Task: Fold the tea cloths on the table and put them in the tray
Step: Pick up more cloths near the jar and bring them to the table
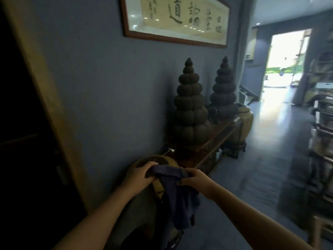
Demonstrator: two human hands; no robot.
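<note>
A dark blue tea cloth (180,204) hangs in the air between my two hands, its top edge stretched and the rest drooping in loose folds. My left hand (138,175) grips the cloth's upper left corner. My right hand (195,179) pinches the upper right corner. Both hands are held out in front of me, above a large brown clay jar (162,160). No table or tray shows in this view.
A grey wall runs along the left with a framed calligraphy (176,20). A low wooden bench (216,139) carries two dark stacked-gourd sculptures (190,112). Shelves (322,123) line the right side. A bright doorway (286,58) opens at the far end of the floor.
</note>
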